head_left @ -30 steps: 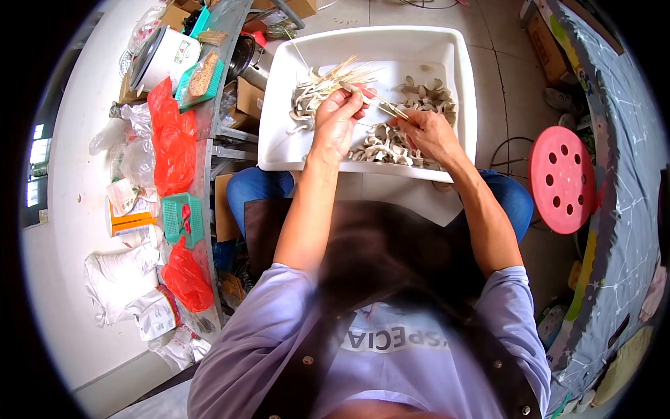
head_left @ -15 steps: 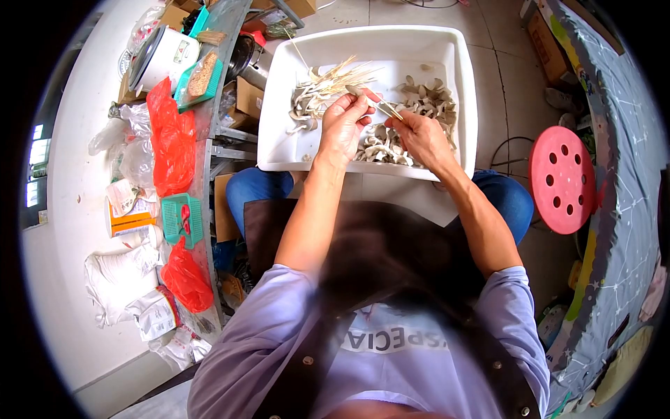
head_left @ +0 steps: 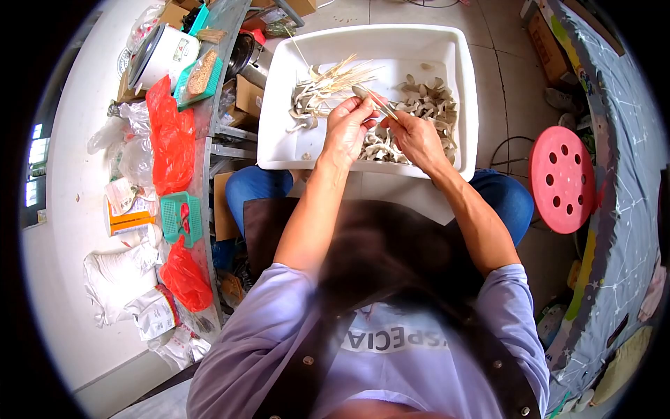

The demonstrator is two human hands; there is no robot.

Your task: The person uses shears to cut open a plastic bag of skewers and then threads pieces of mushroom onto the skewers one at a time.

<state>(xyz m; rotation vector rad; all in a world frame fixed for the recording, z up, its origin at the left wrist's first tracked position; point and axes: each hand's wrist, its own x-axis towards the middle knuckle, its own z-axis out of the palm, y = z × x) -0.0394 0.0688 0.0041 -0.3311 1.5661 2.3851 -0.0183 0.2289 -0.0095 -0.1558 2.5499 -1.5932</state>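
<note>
Head view: right hand [head_left: 417, 136] pinches skewer [head_left: 384, 108], pointing ten o'clock toward piece [head_left: 359, 91] gripped by left hand [head_left: 344, 129].

One head-worn camera looks steeply down (fisheye, dark corners), close above the white tray [head_left: 278, 133].

A thin bamboo skewer [head_left: 382, 107] slanted between the left hand [head_left: 345, 129] and right hand [head_left: 417, 136], a pale curled strip [head_left: 359, 91] at its upper tip, just above the white tub's [head_left: 466, 91] loose strips [head_left: 422, 105].
</note>
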